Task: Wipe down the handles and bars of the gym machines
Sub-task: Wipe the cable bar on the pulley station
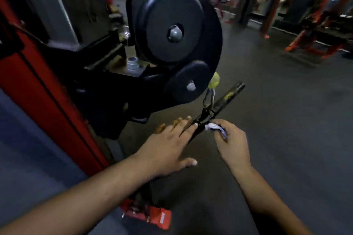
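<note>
black, slim metal cable bar (pixel 219 108) hangs off the pulley clip, its long axis running from near-left to far-right between both hands. left hand (pixel 168 145) is spread flat, fingertips touching it; right hand (pixel 232 139) pinches a small white cloth (pixel 214 128) just beside it (nearer for wiping). bar's near end is hidden, blurred.

We see a short black bar (pixel 219 107) hanging tilted from a silver carabiner (pixel 210 98) beneath the pulley housing, its far end raised toward the upper right and its near end low between our hands. A small crumpled white cloth (pixel 214 128) sits against the bar just right of its middle.
</note>
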Motion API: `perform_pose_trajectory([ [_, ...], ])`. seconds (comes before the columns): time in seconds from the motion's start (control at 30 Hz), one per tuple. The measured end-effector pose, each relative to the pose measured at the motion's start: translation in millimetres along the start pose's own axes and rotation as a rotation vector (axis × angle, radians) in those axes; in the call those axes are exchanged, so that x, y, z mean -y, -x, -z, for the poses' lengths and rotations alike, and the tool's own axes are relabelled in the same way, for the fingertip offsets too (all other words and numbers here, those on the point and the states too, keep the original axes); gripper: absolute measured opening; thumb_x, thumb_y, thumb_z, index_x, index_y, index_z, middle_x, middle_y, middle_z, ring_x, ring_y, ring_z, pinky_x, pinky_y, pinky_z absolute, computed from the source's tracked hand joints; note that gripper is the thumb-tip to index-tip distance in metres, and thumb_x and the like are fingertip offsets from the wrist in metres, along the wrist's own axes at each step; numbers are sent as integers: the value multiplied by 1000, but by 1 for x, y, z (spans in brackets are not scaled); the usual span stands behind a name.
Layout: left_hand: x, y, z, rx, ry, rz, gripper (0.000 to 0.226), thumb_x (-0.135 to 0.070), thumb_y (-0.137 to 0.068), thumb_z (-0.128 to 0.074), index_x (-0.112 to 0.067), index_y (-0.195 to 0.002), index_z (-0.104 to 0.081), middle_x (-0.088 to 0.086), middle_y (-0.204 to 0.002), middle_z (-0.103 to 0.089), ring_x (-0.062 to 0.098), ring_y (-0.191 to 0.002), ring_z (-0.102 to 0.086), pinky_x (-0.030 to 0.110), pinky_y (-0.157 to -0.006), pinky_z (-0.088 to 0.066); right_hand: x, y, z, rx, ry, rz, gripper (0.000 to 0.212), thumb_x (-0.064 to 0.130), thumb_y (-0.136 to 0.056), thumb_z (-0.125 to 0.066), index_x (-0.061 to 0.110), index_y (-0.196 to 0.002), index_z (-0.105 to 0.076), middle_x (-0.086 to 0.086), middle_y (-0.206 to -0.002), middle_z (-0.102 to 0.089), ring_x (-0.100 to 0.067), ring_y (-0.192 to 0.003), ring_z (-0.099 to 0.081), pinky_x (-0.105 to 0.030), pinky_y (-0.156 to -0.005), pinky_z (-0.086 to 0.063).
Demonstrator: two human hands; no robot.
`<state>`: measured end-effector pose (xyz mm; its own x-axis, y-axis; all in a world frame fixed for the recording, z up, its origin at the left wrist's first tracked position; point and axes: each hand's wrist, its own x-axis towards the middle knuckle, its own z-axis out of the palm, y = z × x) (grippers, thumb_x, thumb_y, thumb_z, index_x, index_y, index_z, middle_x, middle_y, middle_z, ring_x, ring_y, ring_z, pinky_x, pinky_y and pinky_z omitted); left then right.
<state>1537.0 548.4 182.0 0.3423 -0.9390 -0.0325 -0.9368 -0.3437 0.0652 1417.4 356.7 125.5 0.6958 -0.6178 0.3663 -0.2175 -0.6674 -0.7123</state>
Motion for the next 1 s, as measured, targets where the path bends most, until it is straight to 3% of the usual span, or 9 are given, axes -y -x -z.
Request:
perform_pose_trajectory([
  [0.17, -40, -10, -7, -56, -75, 193, 99, -73, -95, -45, -28, -162, 13, -2, -172, 10, 20, -159, 1, 48, -127, -12, -24, -16, 9, 31, -197, 111, 25, 23, -92, -57, 24, -112, -73, 17, -102, -69, 7, -97, -63, -13, -82, -49],
  [0.27, -56, -20, -15, -115, -85, 340, 102, -73, -94, -46, -27, -162, 13, -1, -173, 6, 21, -158, -8, 48, -126, -18, -33, -19, 13, 116, -312, 124, 24, 20, -94, -59, 20, -112, -74, 12, -99, -73, 0, -94, -67, -14, -80, -50],
  [0.4, -68, -29, -22, -139, -55, 530, 104, -73, -93, -49, -24, -163, 11, 1, -172, -4, 22, -156, -20, 47, -123, -27, -41, -19, 23, 200, -469, 50, 31, -3, -95, -59, 24, -101, -73, 24, -93, -73, 4, -89, -69, -7, -73, -48],
  [0.5, -71, -36, -25, -169, -80, 594, 101, -76, -93, -45, -23, -163, 5, 3, -169, -20, 23, -151, -31, 46, -118, -36, -49, -28, 35, 171, -463, 36, 35, -6, -95, -58, 25, -99, -72, 33, -95, -71, 9, -93, -67, -2, -76, -44],
  [0.6, -74, -46, -26, -185, -101, 618, 95, -78, -93, -41, -23, -163, -9, 1, -159, -39, 23, -141, -45, 43, -109, -44, -58, -47, 49, 108, -392, 60, 31, -10, -94, -57, 12, -109, -72, 37, -95, -69, 16, -92, -64, -1, -77, -43],
  [0.67, -77, -56, -25, -191, -122, 637, 92, -80, -92, -38, -23, -161, -17, 1, -150, -49, 24, -132, -53, 42, -100, -49, -60, -67, 58, 11, -298, 144, 35, -10, -93, -56, 9, -119, -70, 27, -105, -72, 12, -99, -65, -6, -85, -47],
  [0.8, -88, -74, -31, -185, -118, 743, 86, -83, -91, -34, -25, -154, -33, 2, -136, -59, 26, -121, -60, 43, -91, -51, -69, -107, 47, -31, -83, 264, 44, -1, -94, -50, 11, -134, -65, -3, -132, -68, -18, -125, -62, -37, -108, -49],
  [1.0, -75, -92, -36, -199, -143, 818, 71, -83, -89, -40, -29, -134, -52, -2, -113, -64, 19, -98, -65, 37, -76, -55, -72, -95, -1, 303, 158, 598, 59, 13, -87, -30, 10, -137, -61, -6, -145, -58, -24, -144, -44, -50, -122, -28],
])
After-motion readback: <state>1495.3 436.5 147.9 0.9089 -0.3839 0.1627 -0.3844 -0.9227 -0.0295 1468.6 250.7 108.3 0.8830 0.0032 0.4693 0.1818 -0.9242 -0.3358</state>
